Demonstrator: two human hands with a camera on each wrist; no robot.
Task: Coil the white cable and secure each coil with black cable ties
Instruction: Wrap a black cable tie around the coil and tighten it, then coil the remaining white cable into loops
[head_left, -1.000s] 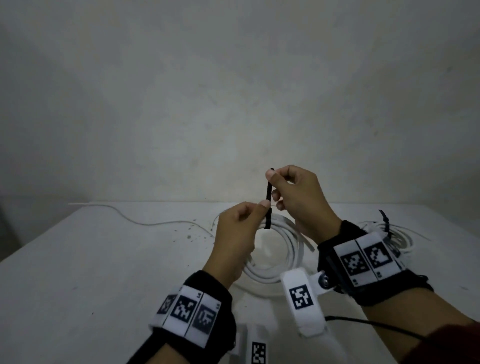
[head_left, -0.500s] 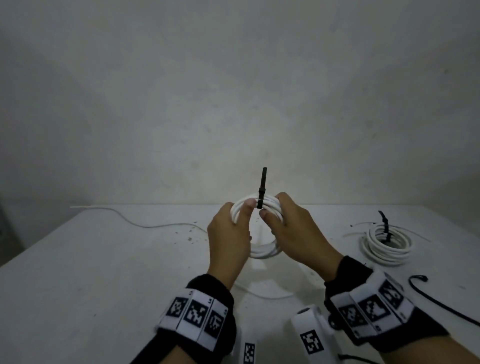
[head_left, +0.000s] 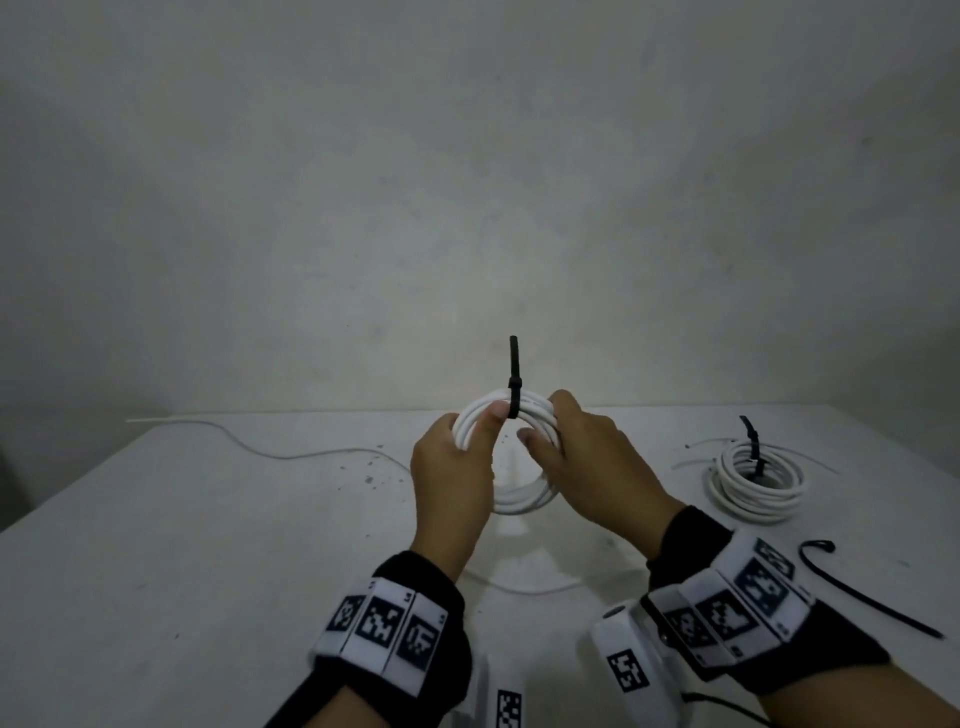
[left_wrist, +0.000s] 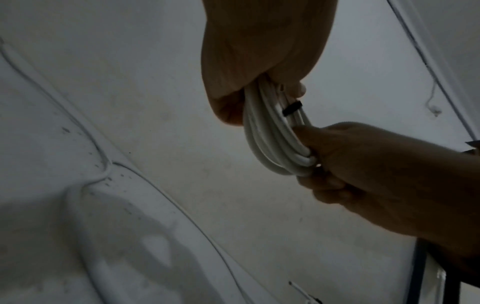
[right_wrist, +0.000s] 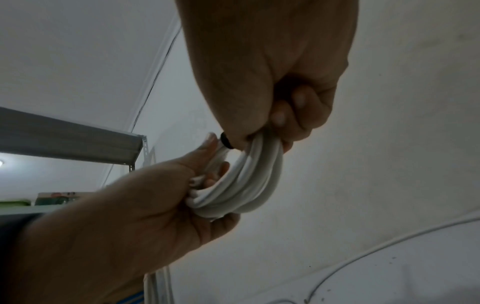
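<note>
Tie (head_left: 514, 400) cinched at coil's (head_left: 519, 499) 12 o'clock; left hand (head_left: 454, 467) and right hand (head_left: 582, 462) both grip the coil; next, probably set it on the table (head_left: 182, 545).

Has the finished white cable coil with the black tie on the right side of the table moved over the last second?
No. The finished white cable coil lies at the same spot beside the table's back edge in the head view; only the hands uncovered it.
</note>
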